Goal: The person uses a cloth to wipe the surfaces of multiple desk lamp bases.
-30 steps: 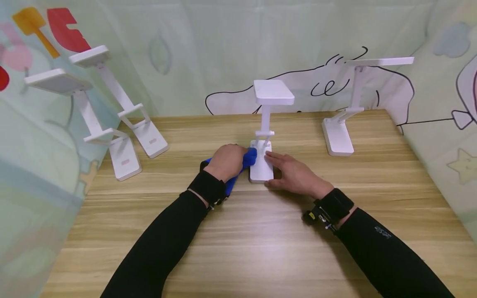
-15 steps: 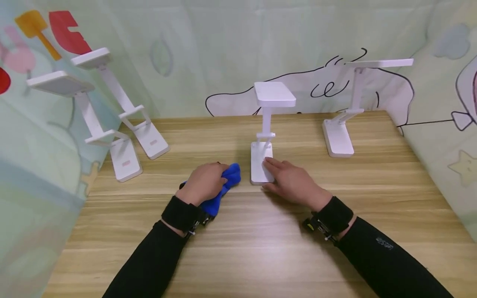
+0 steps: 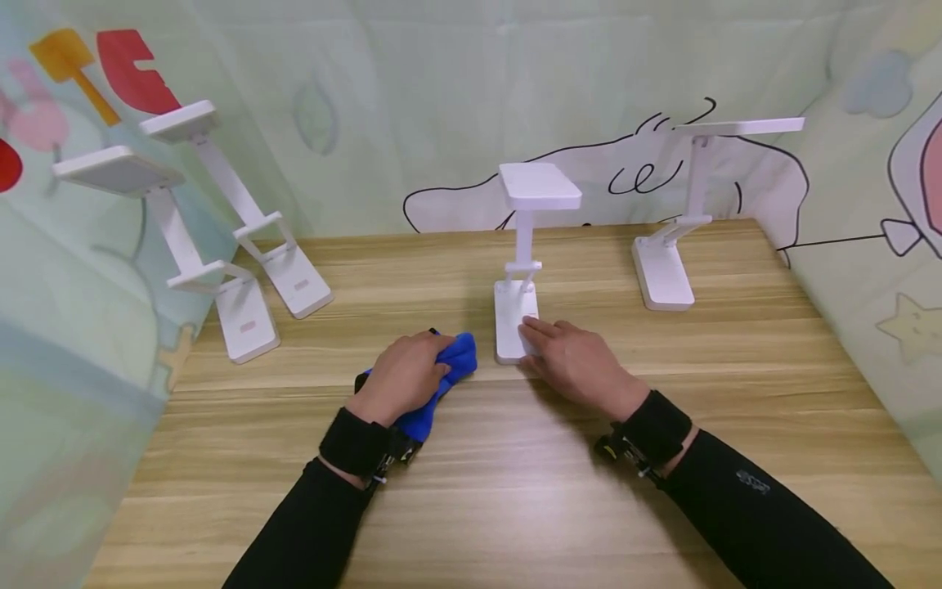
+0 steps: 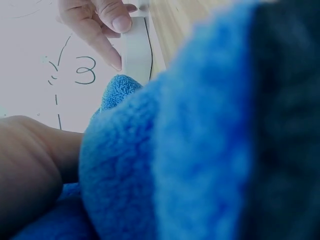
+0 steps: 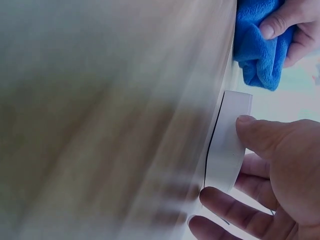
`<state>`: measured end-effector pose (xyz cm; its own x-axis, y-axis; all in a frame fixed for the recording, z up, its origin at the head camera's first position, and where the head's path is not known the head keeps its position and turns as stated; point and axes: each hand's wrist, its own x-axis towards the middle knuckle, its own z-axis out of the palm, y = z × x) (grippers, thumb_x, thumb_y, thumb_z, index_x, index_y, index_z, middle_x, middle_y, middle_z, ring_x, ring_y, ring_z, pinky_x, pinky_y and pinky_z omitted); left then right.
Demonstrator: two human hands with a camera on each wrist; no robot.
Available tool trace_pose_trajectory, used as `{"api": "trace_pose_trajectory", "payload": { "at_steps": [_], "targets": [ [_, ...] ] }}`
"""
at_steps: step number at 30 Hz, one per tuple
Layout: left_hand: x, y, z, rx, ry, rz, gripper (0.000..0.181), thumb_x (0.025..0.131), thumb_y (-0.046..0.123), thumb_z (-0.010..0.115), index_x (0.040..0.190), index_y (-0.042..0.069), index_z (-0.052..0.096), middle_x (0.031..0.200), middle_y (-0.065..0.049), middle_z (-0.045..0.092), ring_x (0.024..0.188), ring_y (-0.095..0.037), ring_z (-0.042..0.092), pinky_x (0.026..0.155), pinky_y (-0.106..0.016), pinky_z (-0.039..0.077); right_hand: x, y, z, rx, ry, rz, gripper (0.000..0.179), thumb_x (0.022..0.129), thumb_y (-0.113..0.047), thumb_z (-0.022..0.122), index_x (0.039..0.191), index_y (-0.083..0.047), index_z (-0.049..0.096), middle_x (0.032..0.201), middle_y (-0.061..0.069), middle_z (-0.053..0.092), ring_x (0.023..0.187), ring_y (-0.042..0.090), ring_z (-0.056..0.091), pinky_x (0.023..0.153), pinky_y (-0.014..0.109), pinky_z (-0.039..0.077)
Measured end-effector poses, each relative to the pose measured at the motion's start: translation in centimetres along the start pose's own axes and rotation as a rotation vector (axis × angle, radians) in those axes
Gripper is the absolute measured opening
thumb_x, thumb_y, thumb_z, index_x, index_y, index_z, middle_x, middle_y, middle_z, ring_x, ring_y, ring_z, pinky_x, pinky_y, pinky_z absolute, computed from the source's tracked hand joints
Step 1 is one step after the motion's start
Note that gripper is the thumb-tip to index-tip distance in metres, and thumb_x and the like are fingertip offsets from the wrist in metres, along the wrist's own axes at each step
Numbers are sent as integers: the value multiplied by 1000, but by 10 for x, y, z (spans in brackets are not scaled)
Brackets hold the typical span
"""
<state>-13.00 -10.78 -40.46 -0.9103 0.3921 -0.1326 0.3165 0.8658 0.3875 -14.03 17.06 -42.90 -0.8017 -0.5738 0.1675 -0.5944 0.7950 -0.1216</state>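
Note:
A white desk lamp stands upright at mid-table, its flat head turned toward me. My right hand holds the near right corner of its base, thumb at the front edge and fingers along the top and side. In the right wrist view the thumb presses the front face of the lamp base. My left hand grips a bunched blue cloth on the table, left of the lamp and apart from it. The blue cloth fills much of the left wrist view and hides most of the left fingers.
Two more white desk lamps stand at the back left. Another desk lamp is at the back right. A printed curtain lines the back and sides of the wooden table.
My left hand has drawn the blue cloth off the lamp base, leftward and toward me. My right hand has slid slightly nearer along the base's right side. The lamp stays in place.

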Motion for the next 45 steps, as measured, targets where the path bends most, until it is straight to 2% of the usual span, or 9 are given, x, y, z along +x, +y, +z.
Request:
{"api": "trace_pose_trajectory", "payload": {
  "at_steps": [5,14,24,33,40,45],
  "targets": [
    [0,-2,2,2,6,10,43,105,17,64,147,10,63,139,-14,69,126,-32,67,110,-51,51,2,8,0,0,-30,17,57,98,-30,77,143,1,62,146,18,64,110,38,73,81,48,63],
    [-1,0,1,11,9,-1,43,105,17,64,148,11,63,140,-13,68,130,-32,64,115,-51,46,4,23,-4,-4,-34,33,55,100,-27,74,144,4,60,148,21,62,108,41,72,79,50,63],
    [0,-2,3,15,16,-2,42,105,18,65,147,13,63,139,-13,68,130,-32,64,113,-50,48,7,45,-7,-15,-42,74,51,103,-19,70,145,6,58,148,23,60,114,45,70,90,55,60],
    [-1,-4,3,4,27,14,42,105,19,65,147,13,63,139,-12,68,129,-32,65,113,-49,48,8,61,-12,-28,-100,137,48,105,-12,62,148,8,54,152,25,57,121,48,66,99,59,55],
    [-2,-5,3,-12,24,5,42,105,19,64,147,13,63,139,-13,68,129,-33,64,112,-50,49,6,73,-19,-60,-113,162,46,106,-10,59,148,8,54,151,25,56,114,52,68,91,60,57],
    [-2,-5,2,-20,25,7,42,106,18,64,147,14,63,139,-12,68,129,-33,64,112,-49,49,5,80,-24,-62,-156,212,45,105,-4,54,148,10,52,152,30,53,117,53,66,90,60,58]
  ]
}}
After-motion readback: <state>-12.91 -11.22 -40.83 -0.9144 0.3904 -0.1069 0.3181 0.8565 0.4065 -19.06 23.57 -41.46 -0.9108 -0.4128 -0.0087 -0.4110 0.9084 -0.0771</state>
